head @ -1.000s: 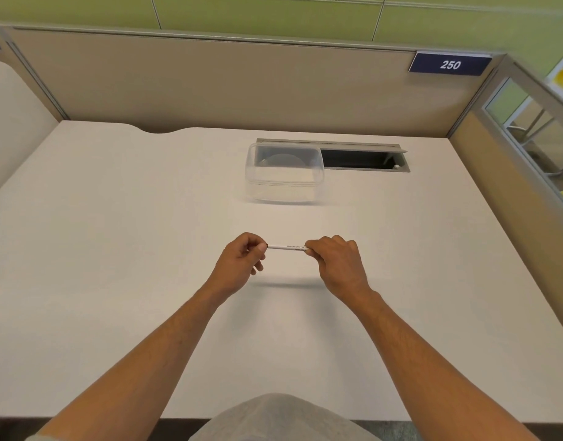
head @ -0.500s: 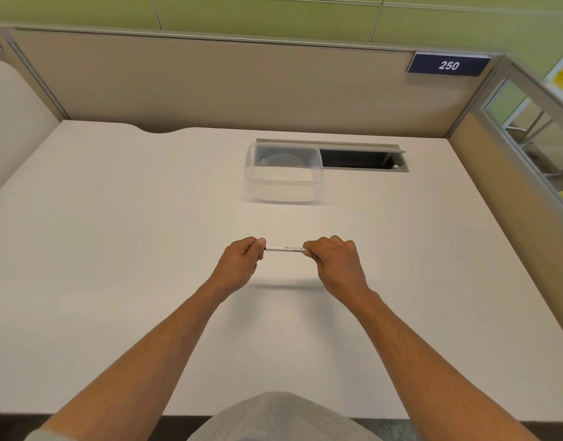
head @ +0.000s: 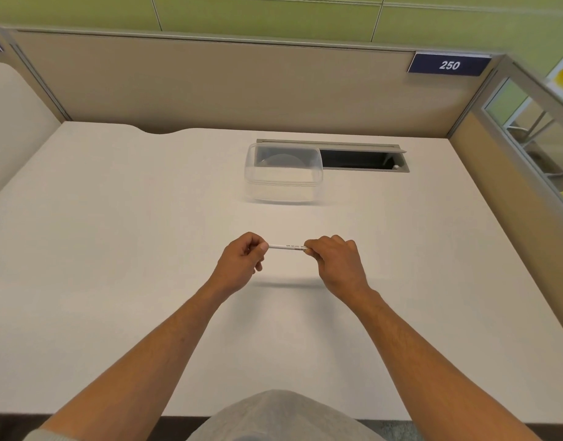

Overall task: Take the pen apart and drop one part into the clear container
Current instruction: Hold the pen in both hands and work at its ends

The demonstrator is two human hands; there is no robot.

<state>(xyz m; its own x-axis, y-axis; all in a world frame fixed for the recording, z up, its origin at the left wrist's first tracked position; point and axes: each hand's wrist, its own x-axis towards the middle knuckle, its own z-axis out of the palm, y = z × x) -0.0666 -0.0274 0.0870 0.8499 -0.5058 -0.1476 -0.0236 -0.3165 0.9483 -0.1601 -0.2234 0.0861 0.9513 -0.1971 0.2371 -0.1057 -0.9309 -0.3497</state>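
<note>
A thin white pen (head: 288, 247) with small dark print lies level between my two hands, a little above the white desk (head: 114, 249). My left hand (head: 242, 261) pinches its left end and my right hand (head: 335, 261) pinches its right end, so both tips are hidden by fingers. The pen looks to be in one piece. The clear container (head: 283, 176), a lidless rectangular tub, stands on the desk well beyond the hands, toward the back.
An open cable slot (head: 363, 159) with a grey flap is cut into the desk just right of the container. Beige partition walls (head: 210, 87) close the back and right sides. A sign reading 250 (head: 448, 65) hangs at the back right.
Both hands hold the pen in almost the same place. The left hand's fingers have shifted slightly on their end.
</note>
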